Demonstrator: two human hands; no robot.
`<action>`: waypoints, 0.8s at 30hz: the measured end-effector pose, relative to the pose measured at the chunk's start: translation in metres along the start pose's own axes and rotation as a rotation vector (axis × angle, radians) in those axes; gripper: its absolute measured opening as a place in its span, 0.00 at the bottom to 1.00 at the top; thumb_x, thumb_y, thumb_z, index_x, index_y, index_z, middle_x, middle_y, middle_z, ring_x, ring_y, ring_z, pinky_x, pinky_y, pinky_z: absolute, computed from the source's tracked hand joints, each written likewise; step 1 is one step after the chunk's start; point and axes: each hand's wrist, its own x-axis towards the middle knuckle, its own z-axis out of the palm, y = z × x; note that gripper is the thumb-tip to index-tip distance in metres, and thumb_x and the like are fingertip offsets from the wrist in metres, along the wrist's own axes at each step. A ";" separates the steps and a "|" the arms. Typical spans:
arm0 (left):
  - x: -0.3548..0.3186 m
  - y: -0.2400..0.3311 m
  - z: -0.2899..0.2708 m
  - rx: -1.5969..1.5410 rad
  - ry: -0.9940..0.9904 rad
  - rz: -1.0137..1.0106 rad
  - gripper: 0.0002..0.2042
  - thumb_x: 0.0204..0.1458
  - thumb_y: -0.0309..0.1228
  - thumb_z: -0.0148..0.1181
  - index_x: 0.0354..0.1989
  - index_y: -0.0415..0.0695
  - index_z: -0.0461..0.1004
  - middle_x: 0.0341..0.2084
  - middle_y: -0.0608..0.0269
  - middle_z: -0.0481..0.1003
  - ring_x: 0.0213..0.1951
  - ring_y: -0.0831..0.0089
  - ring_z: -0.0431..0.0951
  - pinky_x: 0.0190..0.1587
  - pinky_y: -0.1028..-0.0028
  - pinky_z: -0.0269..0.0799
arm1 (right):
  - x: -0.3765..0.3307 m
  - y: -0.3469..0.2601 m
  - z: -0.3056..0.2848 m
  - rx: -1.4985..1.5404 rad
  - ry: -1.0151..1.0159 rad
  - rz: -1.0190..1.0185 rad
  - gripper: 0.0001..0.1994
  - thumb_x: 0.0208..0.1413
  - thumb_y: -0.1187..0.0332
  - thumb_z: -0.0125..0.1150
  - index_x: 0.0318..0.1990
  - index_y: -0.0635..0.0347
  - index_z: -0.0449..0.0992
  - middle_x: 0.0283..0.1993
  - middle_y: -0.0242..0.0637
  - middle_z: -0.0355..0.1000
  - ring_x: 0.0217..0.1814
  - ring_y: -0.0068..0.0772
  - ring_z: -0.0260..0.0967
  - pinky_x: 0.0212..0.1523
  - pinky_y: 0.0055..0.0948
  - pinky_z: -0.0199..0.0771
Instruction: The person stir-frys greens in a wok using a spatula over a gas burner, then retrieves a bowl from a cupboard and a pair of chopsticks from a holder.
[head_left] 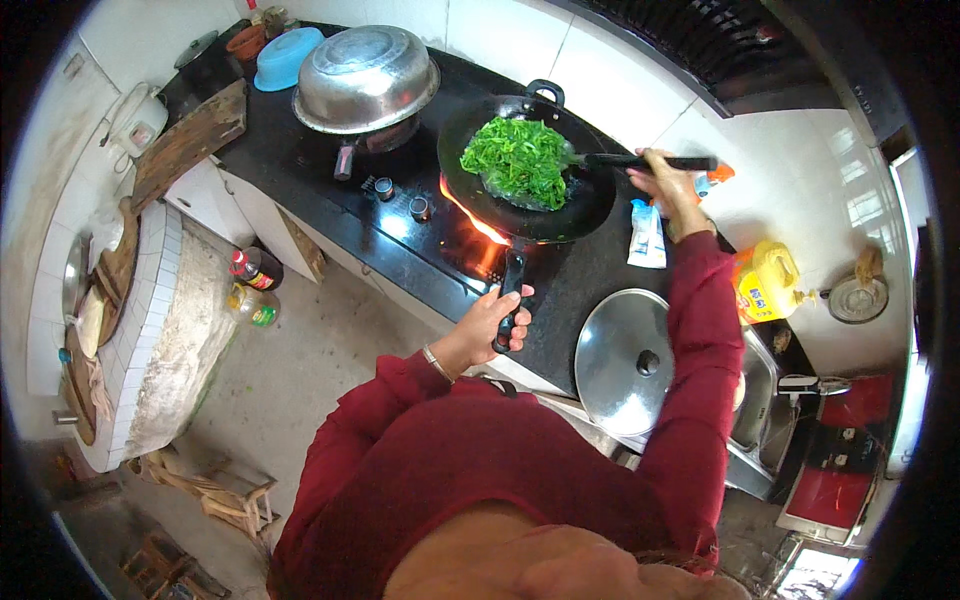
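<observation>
Our left hand [490, 322] curls round the wok handle [514, 272]; our right hand [670, 192] is wrapped about a black-handled spatula [612, 160]. Beyond the left grip sits the wok [592, 195], the spatula reaching its chopped greens [520, 160], flame [475, 222] beneath. A white packet [647, 237] lies beside the right grip, a round lid [615, 345] right of the left.

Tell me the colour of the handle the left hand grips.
The wok's handle is black, showing best in the head view.

Spatula [612, 160], its tip out of sight in greens [517, 160]
</observation>
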 end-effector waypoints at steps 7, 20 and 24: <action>-0.006 0.001 0.001 0.029 0.059 0.018 0.10 0.58 0.35 0.45 0.46 0.50 0.60 0.21 0.69 0.63 0.20 0.79 0.63 0.20 0.78 0.61 | -0.013 0.035 0.019 0.100 -0.349 -0.185 0.11 0.57 0.70 0.51 0.42 0.68 0.72 0.44 0.44 0.69 0.42 0.39 0.72 0.44 0.31 0.76; -0.003 0.002 0.000 0.020 0.049 0.013 0.10 0.59 0.35 0.45 0.46 0.49 0.59 0.21 0.68 0.63 0.20 0.80 0.63 0.20 0.79 0.61 | -0.009 -0.012 -0.017 -0.085 0.036 -0.218 0.10 0.55 0.68 0.55 0.39 0.66 0.74 0.37 0.39 0.72 0.36 0.29 0.73 0.36 0.22 0.77; -0.006 -0.001 0.000 0.042 0.061 0.029 0.11 0.58 0.36 0.45 0.47 0.49 0.60 0.22 0.68 0.63 0.20 0.79 0.62 0.19 0.79 0.61 | 0.060 0.029 0.002 0.242 -0.115 -0.085 0.13 0.53 0.71 0.56 0.42 0.72 0.70 0.44 0.47 0.68 0.37 0.45 0.73 0.37 0.31 0.80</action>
